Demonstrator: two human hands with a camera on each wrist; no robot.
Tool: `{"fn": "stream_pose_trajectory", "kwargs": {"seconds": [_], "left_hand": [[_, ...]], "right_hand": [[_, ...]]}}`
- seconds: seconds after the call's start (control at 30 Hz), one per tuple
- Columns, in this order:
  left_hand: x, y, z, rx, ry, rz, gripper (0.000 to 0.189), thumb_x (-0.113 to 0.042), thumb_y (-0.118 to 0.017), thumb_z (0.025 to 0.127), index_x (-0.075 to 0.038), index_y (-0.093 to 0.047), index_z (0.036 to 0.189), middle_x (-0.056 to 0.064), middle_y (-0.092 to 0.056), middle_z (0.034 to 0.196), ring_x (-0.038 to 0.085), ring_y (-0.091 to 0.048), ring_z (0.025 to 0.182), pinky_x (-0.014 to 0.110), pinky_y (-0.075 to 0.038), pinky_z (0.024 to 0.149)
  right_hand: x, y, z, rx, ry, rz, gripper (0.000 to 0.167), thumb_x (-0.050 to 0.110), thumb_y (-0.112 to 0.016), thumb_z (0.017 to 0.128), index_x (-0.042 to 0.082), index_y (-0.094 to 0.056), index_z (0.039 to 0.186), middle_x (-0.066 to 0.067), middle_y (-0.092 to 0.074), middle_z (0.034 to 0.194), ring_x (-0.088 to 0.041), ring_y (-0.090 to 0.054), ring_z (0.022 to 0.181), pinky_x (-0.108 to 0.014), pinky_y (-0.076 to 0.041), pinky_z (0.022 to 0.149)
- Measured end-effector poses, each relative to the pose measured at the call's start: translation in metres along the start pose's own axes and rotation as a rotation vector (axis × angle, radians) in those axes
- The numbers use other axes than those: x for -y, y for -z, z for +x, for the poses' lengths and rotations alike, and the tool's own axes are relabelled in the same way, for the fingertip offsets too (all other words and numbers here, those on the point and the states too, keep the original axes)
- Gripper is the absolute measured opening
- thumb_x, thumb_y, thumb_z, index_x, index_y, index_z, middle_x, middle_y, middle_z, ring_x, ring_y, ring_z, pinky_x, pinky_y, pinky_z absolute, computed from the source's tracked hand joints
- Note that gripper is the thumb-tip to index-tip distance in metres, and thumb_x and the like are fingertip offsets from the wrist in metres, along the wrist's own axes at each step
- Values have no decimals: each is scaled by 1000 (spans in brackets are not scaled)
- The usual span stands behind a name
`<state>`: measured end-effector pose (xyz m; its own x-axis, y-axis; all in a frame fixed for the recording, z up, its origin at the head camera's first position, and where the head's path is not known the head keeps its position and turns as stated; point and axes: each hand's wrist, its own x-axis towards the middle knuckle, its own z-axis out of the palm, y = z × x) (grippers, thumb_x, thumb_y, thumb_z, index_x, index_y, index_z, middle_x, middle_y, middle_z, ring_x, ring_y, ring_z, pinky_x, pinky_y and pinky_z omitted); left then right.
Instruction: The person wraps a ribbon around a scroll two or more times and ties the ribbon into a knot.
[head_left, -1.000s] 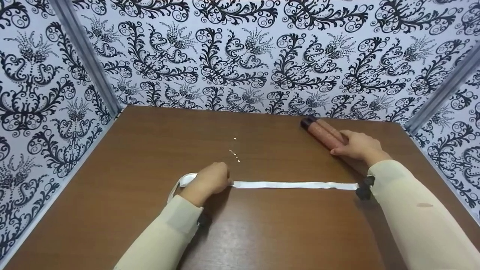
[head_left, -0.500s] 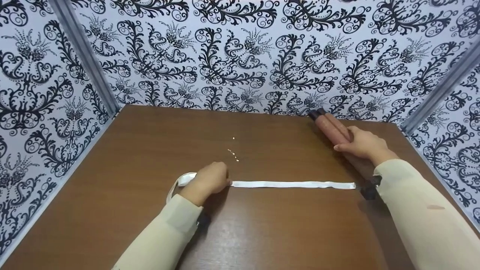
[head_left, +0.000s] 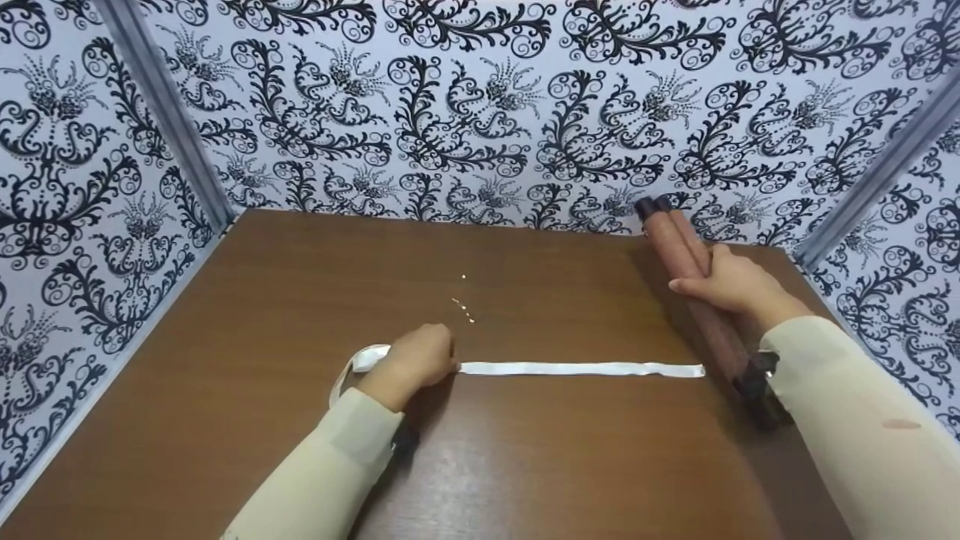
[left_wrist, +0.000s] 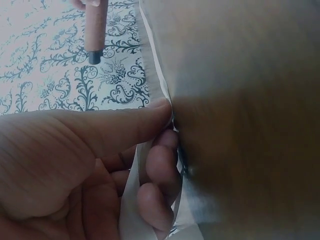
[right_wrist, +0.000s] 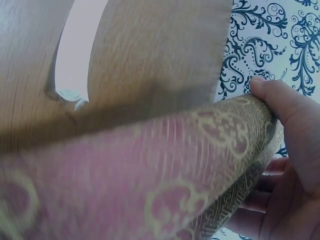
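A white ribbon [head_left: 570,368] lies stretched from left to right across the brown table. My left hand [head_left: 420,360] pinches it between thumb and fingers, and a loop of it curls out behind the wrist. The frayed right end of the ribbon [right_wrist: 75,60] shows in the right wrist view. My right hand [head_left: 739,285] grips a scroll [head_left: 679,251] rolled from both ends into two side-by-side rolls, with dark end caps. Pink and gold pattern covers the scroll [right_wrist: 115,175] up close. It slants just right of the ribbon's end, its far end overlapping the back wall.
Small pale flecks [head_left: 466,309] show on the table [head_left: 262,315] beyond my left hand. White panels with black scrollwork [head_left: 480,112] wall the table at the back and both sides, with grey posts [head_left: 161,112] at the corners.
My right hand has moved right with the scroll, whose far end has risen and swung right in the head view. The left hand and the ribbon stay almost in place.
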<state>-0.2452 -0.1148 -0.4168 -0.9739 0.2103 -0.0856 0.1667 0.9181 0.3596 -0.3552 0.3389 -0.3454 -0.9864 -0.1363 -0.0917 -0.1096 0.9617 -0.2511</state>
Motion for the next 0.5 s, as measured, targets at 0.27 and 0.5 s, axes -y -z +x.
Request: {"fn": "stream_pose_trajectory", "kwargs": {"seconds": [0.27,0.5], "left_hand": [[-1,0,1,3,9,15,20,-21,-79,89,-8,-73,74,8,-75,86,22,-64,77,47,-57,78],[-1,1,0,15,21,11,21,-23,-78,90,-8,-73,77,9,-75,87,23,-64,76,49,-57,78]], "right_hand": [[5,7,-7,-11,2,49,108,67,-61,94,-29,-30,135,-49,-55,120,-64,-57,114,-70,-44,102],[15,10,-13,8,-10,92,120,71,-60,93,-33,-19,139,-48,-54,120,-61,-60,111,-68,-48,99]]}}
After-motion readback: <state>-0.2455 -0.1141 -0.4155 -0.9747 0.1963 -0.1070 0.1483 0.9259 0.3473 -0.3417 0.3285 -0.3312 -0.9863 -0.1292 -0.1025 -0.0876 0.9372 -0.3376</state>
